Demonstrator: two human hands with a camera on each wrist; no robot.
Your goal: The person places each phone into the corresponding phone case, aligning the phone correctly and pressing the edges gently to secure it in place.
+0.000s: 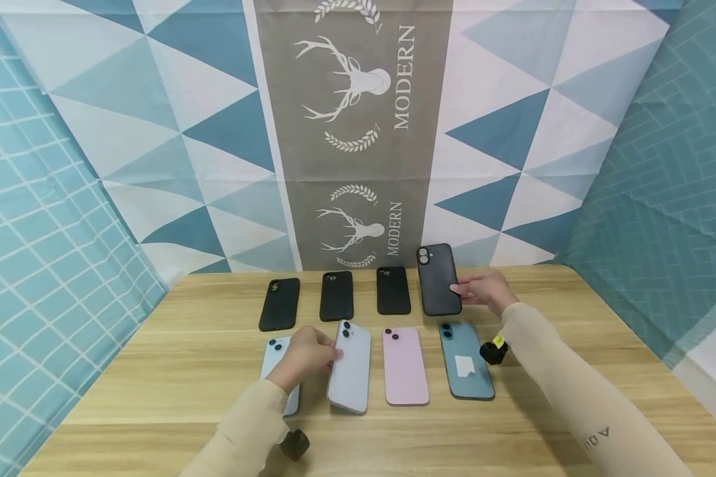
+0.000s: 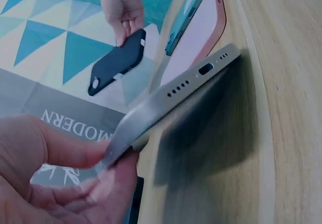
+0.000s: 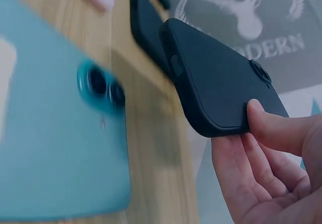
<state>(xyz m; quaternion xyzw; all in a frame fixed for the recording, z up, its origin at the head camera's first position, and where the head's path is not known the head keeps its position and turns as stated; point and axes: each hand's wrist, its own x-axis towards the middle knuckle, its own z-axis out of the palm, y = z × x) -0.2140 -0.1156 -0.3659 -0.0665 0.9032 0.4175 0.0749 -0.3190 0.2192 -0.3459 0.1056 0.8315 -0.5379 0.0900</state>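
My left hand (image 1: 308,356) pinches the edge of a pale lavender phone (image 1: 352,371) between thumb and fingers. In the left wrist view the phone's bottom edge (image 2: 176,89) with its charging port is tilted up off the wood. My right hand (image 1: 485,290) grips a black phone case (image 1: 439,281) by its side, thumb on the back, and holds it raised above the table's far edge. Below that case lies a teal phone (image 1: 462,344) with a white patch on its back. A pink phone (image 1: 406,368) lies between the lavender and teal ones.
Three more black phone cases (image 1: 279,305) lie in a row along the back of the wooden table (image 1: 173,371). A light blue phone (image 1: 271,358) is partly covered by the left hand. Patterned cloth (image 1: 352,165) hangs behind the table.
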